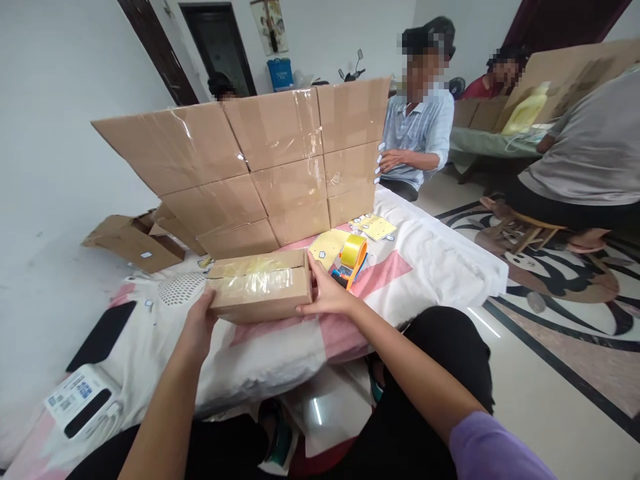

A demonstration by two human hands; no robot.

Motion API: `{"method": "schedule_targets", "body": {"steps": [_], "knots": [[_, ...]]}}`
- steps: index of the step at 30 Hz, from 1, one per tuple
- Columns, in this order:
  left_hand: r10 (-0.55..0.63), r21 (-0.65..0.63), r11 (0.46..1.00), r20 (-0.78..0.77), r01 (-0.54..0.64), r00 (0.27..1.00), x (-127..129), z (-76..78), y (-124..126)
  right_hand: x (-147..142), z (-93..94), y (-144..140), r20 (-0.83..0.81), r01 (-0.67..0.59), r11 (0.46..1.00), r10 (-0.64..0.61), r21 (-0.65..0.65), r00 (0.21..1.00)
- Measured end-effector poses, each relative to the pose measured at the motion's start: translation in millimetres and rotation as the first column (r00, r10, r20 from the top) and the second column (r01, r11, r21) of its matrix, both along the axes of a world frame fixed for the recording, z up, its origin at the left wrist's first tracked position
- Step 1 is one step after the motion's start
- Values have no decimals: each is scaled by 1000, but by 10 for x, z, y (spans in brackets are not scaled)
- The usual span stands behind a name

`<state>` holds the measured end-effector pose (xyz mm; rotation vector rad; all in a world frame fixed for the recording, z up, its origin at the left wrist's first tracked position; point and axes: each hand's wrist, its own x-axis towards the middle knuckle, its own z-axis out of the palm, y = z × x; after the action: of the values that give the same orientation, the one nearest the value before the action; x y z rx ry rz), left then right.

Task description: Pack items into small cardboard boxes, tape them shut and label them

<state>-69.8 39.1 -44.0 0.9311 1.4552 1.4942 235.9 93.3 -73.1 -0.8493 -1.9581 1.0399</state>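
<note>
A cardboard box (260, 293) with clear tape over its top seam is gripped at both ends, just above the cloth-covered table. My left hand (201, 313) clasps its left end. At the right end, my right hand (327, 290) has its thumb and fingers spread around the edge and side. Close by my right hand lies an orange tape dispenser (355, 261) with a yellowish roll. Under and behind it are yellow paper sheets (327, 248) with small white stickers. Behind the box stands a wall of stacked, taped cardboard boxes (285, 170).
Several open cardboard cartons (135, 243) sit at the left. Nearer are a black flat object (103, 333) and a white device (83, 400) with a cable. Across the table, a person (420, 127) touches the stack's right edge. Other people sit around a second table (490, 143).
</note>
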Motion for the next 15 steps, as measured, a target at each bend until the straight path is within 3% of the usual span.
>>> {"method": "schedule_targets", "body": {"steps": [2, 4, 6, 7, 8, 10, 11, 13, 15], "knots": [[-56, 48, 997, 45, 54, 997, 28, 3, -73, 169, 195, -116, -5, 94, 994, -94, 62, 996], [-113, 24, 993, -8, 113, 994, 80, -84, -110, 506, 477, -285, -50, 211, 970, -207, 120, 977], [-181, -112, 982, -286, 154, 941, 187, -268, -113, 982, 744, -470, -118, 396, 901, -380, 178, 917], [-219, -187, 971, -468, 146, 856, 262, -383, -111, 1255, 837, -552, -145, 519, 830, -499, 206, 855], [-258, -238, 962, -631, 135, 731, 345, -502, -111, 1540, 890, -614, -160, 646, 725, -626, 239, 763], [-246, -227, 969, -861, 97, 444, 499, -717, -118, 2106, 868, -639, -166, 810, 505, -808, 300, 565], [-229, -209, 973, -914, 96, 335, 555, -803, -122, 2363, 801, -589, -162, 847, 428, -855, 315, 492], [-218, -206, 976, -950, 73, 223, 607, -928, -123, 2770, 612, -354, -148, 891, 298, -920, 342, 364], [-209, -203, 978, -961, 51, 181, 591, -1004, -114, 2994, 421, 22, -119, 930, 194, -963, 314, 241]]}}
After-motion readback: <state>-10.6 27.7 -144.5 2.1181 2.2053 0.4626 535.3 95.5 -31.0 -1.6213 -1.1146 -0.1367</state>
